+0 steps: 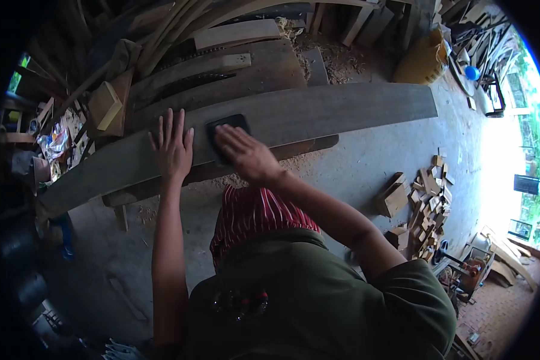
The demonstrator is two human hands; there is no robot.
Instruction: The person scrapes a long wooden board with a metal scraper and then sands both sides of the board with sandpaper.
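Note:
A long grey-brown wooden board [342, 111] lies across the workbench in front of me, its ends tapering to the left and right. My left hand [174, 149] rests flat on the board, fingers spread and holding nothing. To its right, my right hand [246, 155] presses a black square sanding pad [237, 122] against the board's face. The fingers lie together over the pad, covering its middle; its upper edge and left side show. What is on the pad's underside is hidden.
Behind the board, the workbench [276, 63] carries a short wood block [237, 60] and a curved plank [237, 34]. A yellow sack [423, 60] stands at the back right. Wood offcuts [429, 204] are heaped on the concrete floor to the right. Shavings lie around the bench.

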